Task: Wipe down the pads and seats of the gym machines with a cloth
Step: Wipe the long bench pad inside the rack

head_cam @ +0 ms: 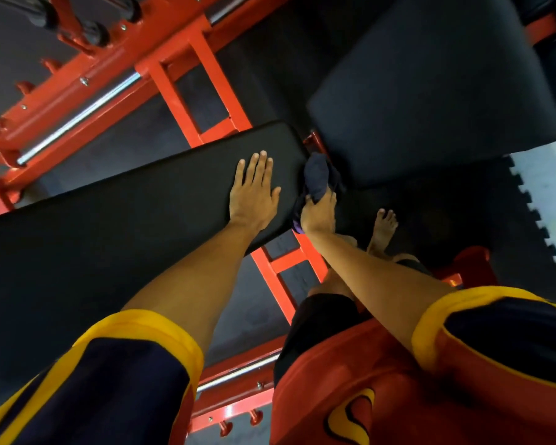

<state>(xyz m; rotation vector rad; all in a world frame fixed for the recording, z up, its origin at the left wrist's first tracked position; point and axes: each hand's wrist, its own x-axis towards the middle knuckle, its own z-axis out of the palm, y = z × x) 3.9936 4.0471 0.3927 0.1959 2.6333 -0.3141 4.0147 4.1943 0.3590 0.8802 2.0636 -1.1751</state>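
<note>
Black vinyl long pad (126,203) ran across the bench, its short end edge facing the seat pad (430,91) over a narrow gap. Left hand (254,191) lay flat on the long pad near that end edge, fingers straight and spread, holding nothing. Right hand (318,213) had its fingers curled round a bunched dark cloth (316,176), which sat at the long pad's end edge, down in the gap and touching the seat pad's near corner. Orange frame (180,88) showed through the gap, and a bare foot (382,226) stood just below.

Risks, as a judgement: the bunched cloth could snag on the frame bracket in the gap, the wad would probably skip the flat tops of both pads, and a hard lean on the left hand might slide it on slick vinyl
</note>
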